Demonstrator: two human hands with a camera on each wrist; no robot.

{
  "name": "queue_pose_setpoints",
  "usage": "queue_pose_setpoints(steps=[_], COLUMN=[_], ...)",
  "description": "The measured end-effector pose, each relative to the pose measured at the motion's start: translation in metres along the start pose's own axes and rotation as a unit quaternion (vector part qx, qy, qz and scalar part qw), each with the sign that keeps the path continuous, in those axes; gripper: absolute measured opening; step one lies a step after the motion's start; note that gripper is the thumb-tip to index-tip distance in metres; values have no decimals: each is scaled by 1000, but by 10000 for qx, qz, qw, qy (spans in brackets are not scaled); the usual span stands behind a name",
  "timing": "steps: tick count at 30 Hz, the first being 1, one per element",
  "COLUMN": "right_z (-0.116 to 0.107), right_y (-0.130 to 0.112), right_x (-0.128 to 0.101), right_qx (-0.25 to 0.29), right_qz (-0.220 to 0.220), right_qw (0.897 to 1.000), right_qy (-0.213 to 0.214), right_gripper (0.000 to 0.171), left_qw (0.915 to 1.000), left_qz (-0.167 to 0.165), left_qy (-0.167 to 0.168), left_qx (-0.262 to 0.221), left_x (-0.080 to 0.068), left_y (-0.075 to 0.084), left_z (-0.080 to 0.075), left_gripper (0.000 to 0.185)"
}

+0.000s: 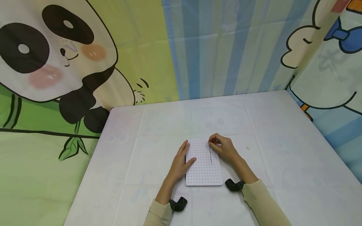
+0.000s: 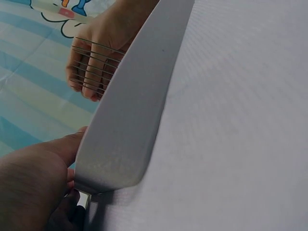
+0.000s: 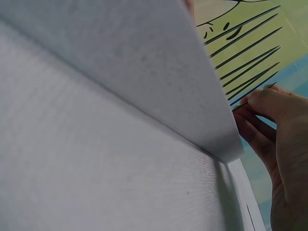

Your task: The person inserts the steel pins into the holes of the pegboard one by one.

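Covering table (image 1: 141,150), pale cloth, cartoon backdrop, left grip (image 1: 181,161) flat on pegboard (image 1: 202,172), right grip (image 1: 223,147) pinching wire (image 1: 210,155).

Pegboard (image 1: 203,166) on table (image 1: 282,163), between hands

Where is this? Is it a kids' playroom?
It may be a children's craft corner, though I can't be sure. A cartoon panda backdrop and striped curtain hang round a white table, where the left hand steadies a dotted pegboard and the right hand pinches thin rods.
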State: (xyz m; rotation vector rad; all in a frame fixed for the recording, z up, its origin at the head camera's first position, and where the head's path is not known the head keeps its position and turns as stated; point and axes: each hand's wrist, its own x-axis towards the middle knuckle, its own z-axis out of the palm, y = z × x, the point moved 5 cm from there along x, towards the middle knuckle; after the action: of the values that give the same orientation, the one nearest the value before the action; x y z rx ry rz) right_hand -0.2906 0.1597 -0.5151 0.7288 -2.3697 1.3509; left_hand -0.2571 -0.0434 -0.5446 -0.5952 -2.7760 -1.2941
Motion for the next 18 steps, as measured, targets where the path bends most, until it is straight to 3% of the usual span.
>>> queue_pose_setpoints(steps=[9,15,18], right_z=[1,-3,-9], right_y=[3,8,11], right_x=[0,-3,-4], right_qx=[-73,586,849], right_qz=[144,654,616], right_qw=[9998,9961,9945], right_qy=[-142,-68,69], right_gripper=[14,21,24], left_qw=[10000,10000,10000], left_qz=[17,-2,37], left_qy=[22,43,46], left_qx=[-23,-31,8], left_x=[0,0,0], left_y=[-1,-1,0], left_z=[0,0,-1], left_gripper=[68,68,68])
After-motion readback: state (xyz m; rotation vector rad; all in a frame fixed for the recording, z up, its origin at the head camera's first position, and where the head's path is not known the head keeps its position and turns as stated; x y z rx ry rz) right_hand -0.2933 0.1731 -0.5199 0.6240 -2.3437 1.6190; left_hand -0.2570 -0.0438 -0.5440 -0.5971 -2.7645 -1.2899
